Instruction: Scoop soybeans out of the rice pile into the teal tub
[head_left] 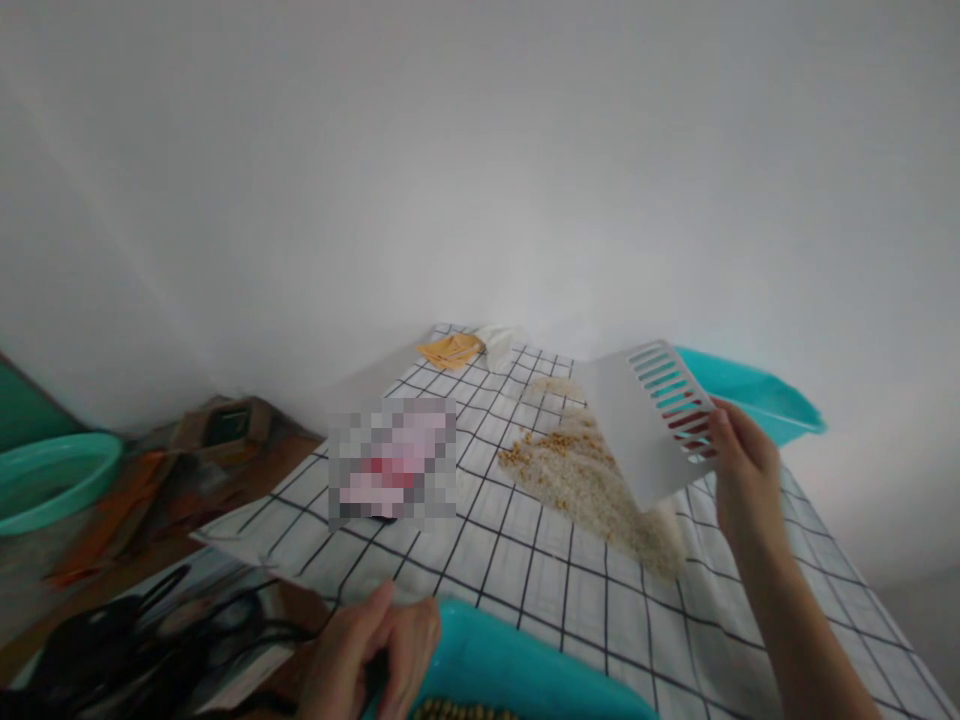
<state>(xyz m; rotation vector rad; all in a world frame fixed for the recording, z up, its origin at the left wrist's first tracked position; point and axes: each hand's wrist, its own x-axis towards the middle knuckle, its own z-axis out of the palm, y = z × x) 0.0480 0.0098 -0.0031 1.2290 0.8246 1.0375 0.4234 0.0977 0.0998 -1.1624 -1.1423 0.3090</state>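
Observation:
My right hand [746, 465] is closed on the slotted end of a flat white plastic scraper [626, 430]. The scraper is tilted, its plain edge at a spread heap of pale grains [581, 490] with yellow kernels [559, 445] along its left side. Low in the view, my left hand [379, 645] has its fingers curled at the corner of a teal tub [517, 660]. Greenish-yellow beans [457, 710] lie inside that tub, most of which is cut off by the frame. A second teal tub [757, 395] stands behind my right hand, partly hidden by the scraper.
A white cloth with black grid lines [502, 560] covers the table. On it lie a blurred pink item [401, 460], a folded orange cloth [450, 350] and white material [497, 345]. A green basin [60, 475], a cardboard box [225, 425] and black bags [150, 640] are at the left.

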